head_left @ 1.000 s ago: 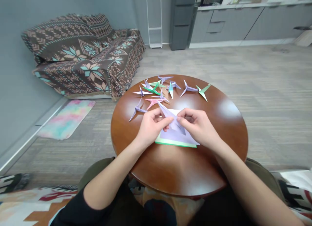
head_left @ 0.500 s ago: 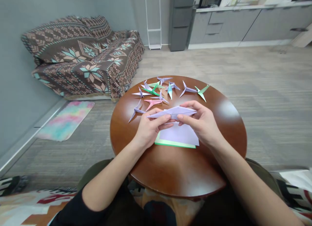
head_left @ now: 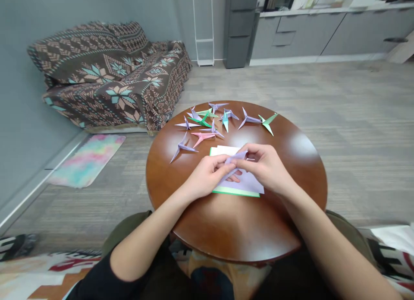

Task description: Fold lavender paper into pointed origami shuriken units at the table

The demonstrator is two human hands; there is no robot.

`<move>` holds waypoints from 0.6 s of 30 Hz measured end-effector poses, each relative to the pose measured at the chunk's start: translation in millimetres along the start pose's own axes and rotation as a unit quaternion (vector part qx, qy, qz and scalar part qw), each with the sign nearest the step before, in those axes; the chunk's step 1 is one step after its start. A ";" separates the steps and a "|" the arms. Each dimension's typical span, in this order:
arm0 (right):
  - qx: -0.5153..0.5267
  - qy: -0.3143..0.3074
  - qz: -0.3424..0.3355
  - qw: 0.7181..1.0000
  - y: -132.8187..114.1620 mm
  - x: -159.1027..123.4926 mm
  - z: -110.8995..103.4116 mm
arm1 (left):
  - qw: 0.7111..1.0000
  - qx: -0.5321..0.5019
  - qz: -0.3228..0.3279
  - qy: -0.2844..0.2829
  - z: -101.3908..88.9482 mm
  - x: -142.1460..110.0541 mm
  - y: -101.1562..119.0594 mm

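A folded piece of lavender origami paper [head_left: 235, 158] is pinched between my two hands, partly covered by the fingers. My left hand [head_left: 208, 175] is closed on its left side, with the thumb on the near face. From the right, my right hand [head_left: 263, 166] grips it between thumb and fingers. Just beneath lies a stack of coloured paper sheets [head_left: 249, 184], a lavender one on top and green edges showing below. Beyond the hands are several folded paper figures: a pink one [head_left: 202, 137], a dark green one [head_left: 202, 119] and a lavender one [head_left: 183, 147] among them.
The round brown wooden table [head_left: 233, 231] stands before my knees. More folded figures, including a light green one [head_left: 268, 122], lie along its far side. A sofa with a patterned cover [head_left: 119, 80] and a pastel mat [head_left: 89, 159] are to the left; grey cabinets [head_left: 300, 36] line the back.
The lavender paper was tilted upright, then held level lengthwise, and is now turned and lowered close over the stack. Both hands stay on it and have come closer together.
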State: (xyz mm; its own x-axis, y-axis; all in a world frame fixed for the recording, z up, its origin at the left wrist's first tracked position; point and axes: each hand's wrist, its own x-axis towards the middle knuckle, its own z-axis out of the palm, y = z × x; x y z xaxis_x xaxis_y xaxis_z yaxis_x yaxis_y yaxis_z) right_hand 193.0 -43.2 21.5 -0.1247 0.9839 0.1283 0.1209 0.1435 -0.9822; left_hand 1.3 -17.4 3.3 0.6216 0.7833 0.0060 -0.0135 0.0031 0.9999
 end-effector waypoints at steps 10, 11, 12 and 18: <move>0.007 0.099 -0.020 0.995 1.5 -1.3 3.0 | 0.996 -0.047 -0.073 -0.012 1.4 -1.9 7.0; 0.010 0.101 -0.021 0.995 1.2 -1.3 3.2 | 0.997 -0.044 -0.070 -0.008 1.3 -1.8 7.0; 0.012 0.103 -0.022 0.994 1.0 -1.2 3.4 | 0.997 -0.042 -0.068 -0.004 1.3 -1.8 6.9; 0.032 0.136 -0.036 0.989 2.9 1.6 -0.8 | 0.997 -0.035 -0.066 0.010 0.1 -1.1 3.7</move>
State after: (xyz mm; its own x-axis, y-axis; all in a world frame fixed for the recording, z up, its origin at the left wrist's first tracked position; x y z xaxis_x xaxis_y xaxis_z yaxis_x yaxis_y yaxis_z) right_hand 193.9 -41.1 18.9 0.1404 0.9647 0.2227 0.0567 0.2167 -0.9746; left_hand 0.6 -18.4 7.0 0.6064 0.7850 -0.1271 0.0134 0.1498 0.9886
